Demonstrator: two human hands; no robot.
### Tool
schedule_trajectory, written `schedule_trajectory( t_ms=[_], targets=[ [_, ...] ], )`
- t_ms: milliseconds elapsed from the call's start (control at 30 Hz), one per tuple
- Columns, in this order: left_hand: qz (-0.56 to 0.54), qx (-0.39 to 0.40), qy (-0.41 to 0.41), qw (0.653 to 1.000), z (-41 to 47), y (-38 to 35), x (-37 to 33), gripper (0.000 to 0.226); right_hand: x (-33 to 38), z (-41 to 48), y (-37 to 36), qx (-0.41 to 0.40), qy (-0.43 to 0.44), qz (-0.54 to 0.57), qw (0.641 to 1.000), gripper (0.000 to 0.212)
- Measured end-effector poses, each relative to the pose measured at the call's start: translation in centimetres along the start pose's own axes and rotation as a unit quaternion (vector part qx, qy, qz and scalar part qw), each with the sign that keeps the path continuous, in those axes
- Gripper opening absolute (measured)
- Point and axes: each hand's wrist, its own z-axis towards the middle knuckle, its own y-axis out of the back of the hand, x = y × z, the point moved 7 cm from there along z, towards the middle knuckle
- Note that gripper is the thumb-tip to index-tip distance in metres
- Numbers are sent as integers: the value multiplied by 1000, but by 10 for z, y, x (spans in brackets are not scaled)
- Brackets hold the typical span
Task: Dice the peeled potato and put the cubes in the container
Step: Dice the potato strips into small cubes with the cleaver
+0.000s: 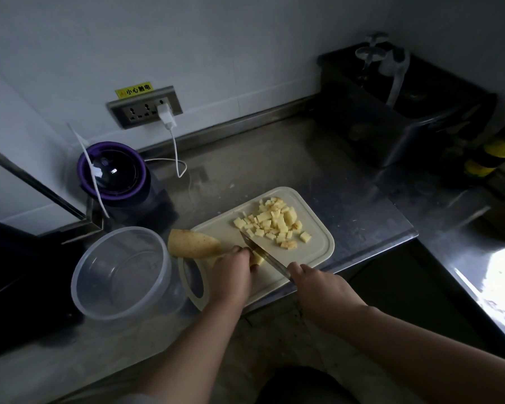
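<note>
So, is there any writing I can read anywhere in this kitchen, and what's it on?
"小心触电": on the yellow sticker above the wall socket.
Bottle label at the far right: too blurred to read.
Glowing mark on the purple device: too small to read.
No other text is visible.

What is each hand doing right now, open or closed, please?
Left hand: closed, fingers curled on the pale yellow potato piece on the cream rectangular cutting board.
Right hand: closed, gripping the steel-bladed kitchen knife.

A person's left hand (231,277) and right hand (321,284) are showing bare, both forearms running uncovered to the lower edge.
</note>
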Motion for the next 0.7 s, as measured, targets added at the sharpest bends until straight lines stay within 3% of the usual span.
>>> schedule_trajectory(
  t_ms=[367, 700],
  targets=[
    [-2, -6, 10, 1000, 0, -3, 1, 31, -6, 15, -13, 40, -13, 15, 999, 41],
    [-29, 1, 1, 1000, -2, 6, 8, 29, -7, 9, 6, -18, -18, 14, 1000, 33]
  ],
)
